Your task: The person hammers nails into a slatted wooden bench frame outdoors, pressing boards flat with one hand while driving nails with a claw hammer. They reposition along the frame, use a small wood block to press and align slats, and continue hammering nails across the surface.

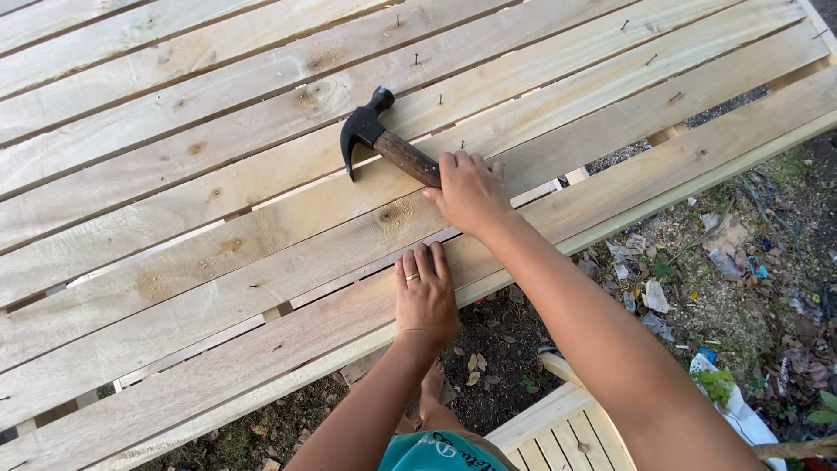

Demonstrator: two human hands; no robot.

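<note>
Head view: the right hand (471, 190) is wrapped tight around the wooden handle of a claw hammer (377, 138), its black head resting on the pale slatted wooden surface (174, 174) just above centre frame. The left hand (425, 292) lies flat, fingers spread loose, palm down on a lower plank. Small nails (418, 60) stand proud across the upper right. Litter-strewn ground (732, 288) shows lower right.

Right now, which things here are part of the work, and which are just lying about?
In use:
hammer in the right hand
plank under the left hand
nails standing in the planks

Lying about:
litter on the ground
dry leaves
slatted chair
</note>
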